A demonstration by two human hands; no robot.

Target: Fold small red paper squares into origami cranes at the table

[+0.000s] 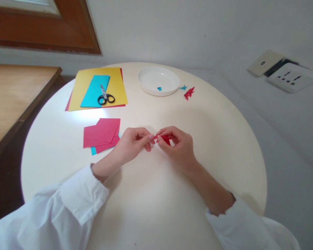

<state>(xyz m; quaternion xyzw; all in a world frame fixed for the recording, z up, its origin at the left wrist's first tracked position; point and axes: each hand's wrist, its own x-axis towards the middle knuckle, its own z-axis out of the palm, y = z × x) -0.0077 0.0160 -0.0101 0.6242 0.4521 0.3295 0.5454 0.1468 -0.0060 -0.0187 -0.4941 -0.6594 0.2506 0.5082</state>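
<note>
Between my two hands, over the middle of the table, is a small folded piece of red paper (166,139). My left hand (137,141) pinches its left tip between thumb and forefinger. My right hand (177,146) holds the body of the paper, with its fingers covering part of the folds. Just left of my left hand lie several red paper pieces (101,133) that overlap, with a blue piece (93,151) showing beneath them. Beyond my right hand, a folded red paper figure (189,93) and a tiny blue folded figure (183,87) rest on the table.
A white round dish (156,78) with a small blue scrap (159,89) stands at the back. At the back left, scissors (104,97) lie on blue paper (94,93) over yellow sheets (117,81). The white round table (146,208) meets a wall with a socket (292,77).
</note>
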